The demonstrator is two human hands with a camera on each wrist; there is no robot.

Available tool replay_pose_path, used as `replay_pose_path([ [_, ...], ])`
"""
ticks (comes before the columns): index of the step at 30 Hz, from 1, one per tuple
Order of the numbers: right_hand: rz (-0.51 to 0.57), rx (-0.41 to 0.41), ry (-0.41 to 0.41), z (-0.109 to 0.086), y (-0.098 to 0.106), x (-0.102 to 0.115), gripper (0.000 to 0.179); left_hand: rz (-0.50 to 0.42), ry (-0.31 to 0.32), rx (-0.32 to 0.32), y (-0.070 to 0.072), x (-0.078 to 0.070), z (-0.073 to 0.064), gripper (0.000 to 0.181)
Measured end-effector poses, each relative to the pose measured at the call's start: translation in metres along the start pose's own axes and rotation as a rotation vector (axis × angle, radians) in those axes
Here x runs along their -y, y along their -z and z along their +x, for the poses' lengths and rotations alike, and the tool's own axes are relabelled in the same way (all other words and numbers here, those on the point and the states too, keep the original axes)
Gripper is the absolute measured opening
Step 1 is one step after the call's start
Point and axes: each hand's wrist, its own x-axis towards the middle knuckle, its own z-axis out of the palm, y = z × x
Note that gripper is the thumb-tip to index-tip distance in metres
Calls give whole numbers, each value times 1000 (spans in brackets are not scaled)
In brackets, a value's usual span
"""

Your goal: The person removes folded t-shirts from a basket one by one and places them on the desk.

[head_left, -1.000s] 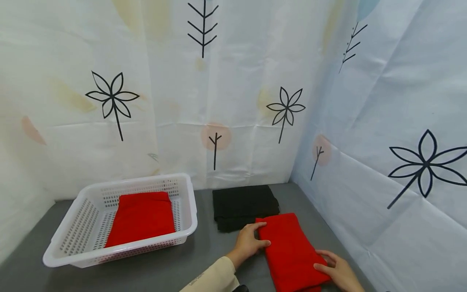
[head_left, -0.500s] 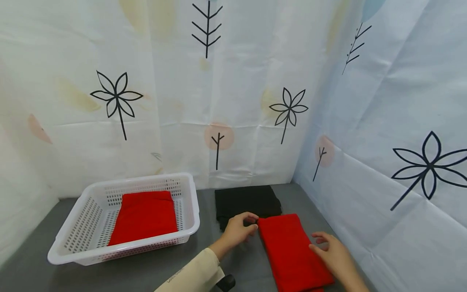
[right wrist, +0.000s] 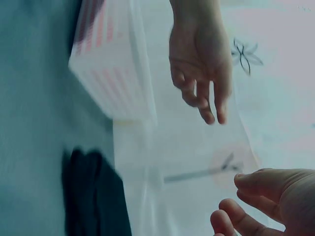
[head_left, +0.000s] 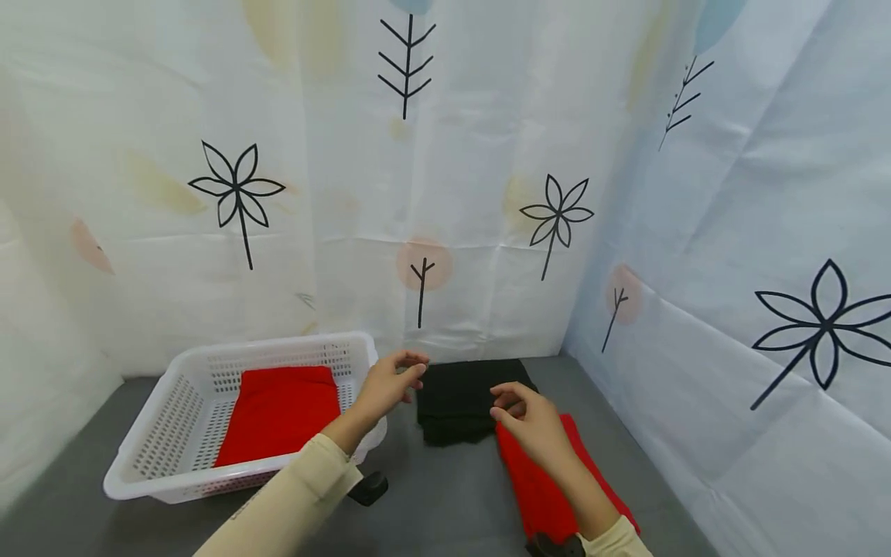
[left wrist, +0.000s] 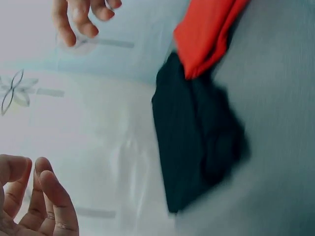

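Note:
My left hand (head_left: 386,384) is raised near the basket's right rim, fingers loosely bent and holding nothing. My right hand (head_left: 530,424) hovers over the far end of a folded red cloth (head_left: 525,483), its fingertips overlapping a folded black cloth (head_left: 455,402) in the head view. It too holds nothing. The black cloth lies flat at the back of the table, beside the red one; the left wrist view shows the red cloth's corner (left wrist: 202,54) against it. Part of the red cloth is hidden by my right forearm.
A white perforated plastic basket (head_left: 142,476) stands on the left of the grey table (head_left: 445,503) with another folded red cloth (head_left: 285,414) inside. Patterned white sheets (head_left: 473,302) hang behind and along the right side.
Both hands have come off the right-hand red cloth and risen. The left moved left to beside the basket, the right moved left over the cloth. The cloths stayed in place.

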Motion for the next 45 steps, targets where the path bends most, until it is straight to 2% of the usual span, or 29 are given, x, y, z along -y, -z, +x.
replay_pose_path([
  [6, 117, 64, 68, 18, -36, 21, 24, 52, 17, -59, 58, 7, 12, 32],
  [11, 251, 143, 74, 36, -70, 43, 32, 41, 24, -145, 106, 18, 21, 51],
  [15, 225, 179, 98, 45, -98, 64, 35, 28, 7, -193, 136, 28, 23, 62],
  [19, 188, 220, 113, 51, -125, 79, 37, 30, 52, -228, 160, 43, 19, 73],
  [22, 198, 271, 78, 53, -144, 86, 38, 62, 121, -230, 174, 54, 13, 77],
  [28, 230, 386, -18, 53, -171, 98, 41, 133, 234, -177, 195, 82, 2, 73],
  [32, 346, 453, -155, 53, -185, 101, 41, 184, 289, -169, 207, 101, -3, 65],
  [35, 423, 473, -268, 54, -195, 100, 40, 229, 316, -168, 214, 114, -7, 60],
  [38, 425, 471, -345, 57, -203, 99, 42, 263, 332, -164, 220, 122, -10, 57],
  [41, 398, 473, -387, 61, -209, 100, 47, 258, 344, -145, 224, 126, -11, 55],
  [45, 373, 503, -439, 66, -214, 101, 52, 217, 348, -88, 228, 126, -10, 55],
])
